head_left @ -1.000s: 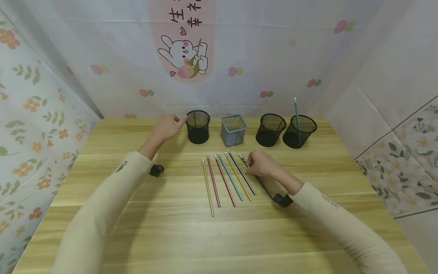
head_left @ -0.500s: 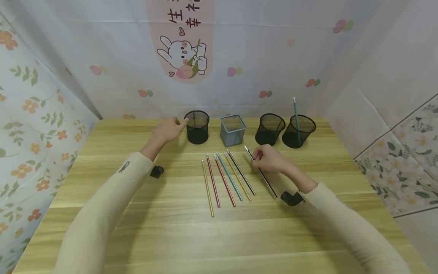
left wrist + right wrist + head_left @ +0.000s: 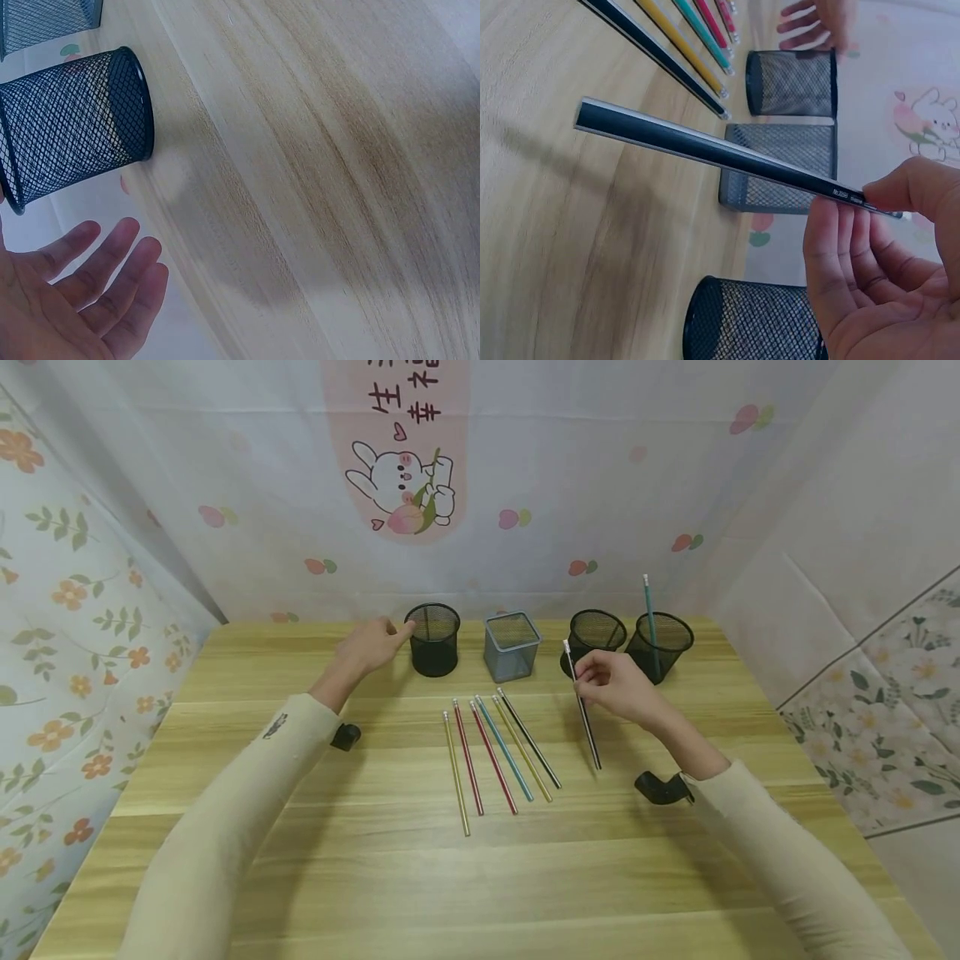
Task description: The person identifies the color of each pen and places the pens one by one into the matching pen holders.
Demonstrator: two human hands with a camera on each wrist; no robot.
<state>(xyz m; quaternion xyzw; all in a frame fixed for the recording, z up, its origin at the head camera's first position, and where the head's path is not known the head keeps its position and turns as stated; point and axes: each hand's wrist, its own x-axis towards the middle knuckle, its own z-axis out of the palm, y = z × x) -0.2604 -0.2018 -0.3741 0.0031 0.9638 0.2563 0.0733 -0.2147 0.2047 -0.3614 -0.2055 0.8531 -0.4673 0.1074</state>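
Lifted higher and carried toward the person's right since the earlier frames, a slim black pencil with silver stripes and a white eraser (image 3: 585,718) is now in the air above the pale wood-grain table (image 3: 375,877). Right hand (image 3: 618,687) pinches it between thumb and fingertips near the eraser end; that end points up and away from the person, while the other end slants down over the tabletop. Behind the hand stands a round black wire-mesh cup (image 3: 600,631), third from the left; I cannot tell from the head view whether the pencil touches it.

Left hand (image 3: 369,646) has stayed beside the leftmost round black mesh cup (image 3: 434,656), thumb at the rim and the other four fingers loosely extended, gripping nothing; how firmly the thumb meets the rim I cannot tell. Next to that cup is a square grey mesh holder (image 3: 513,662), and at the far right a tilted-looking round black mesh cup (image 3: 671,643) holds an upright teal pencil (image 3: 650,614).

Six pencils lie side by side, apart, eraser ends toward the cups: from the left, a yellow pencil (image 3: 457,777), two red pencils (image 3: 495,760), a blue pencil (image 3: 507,752), a second yellow pencil (image 3: 524,752) and a black-striped pencil (image 3: 532,743)
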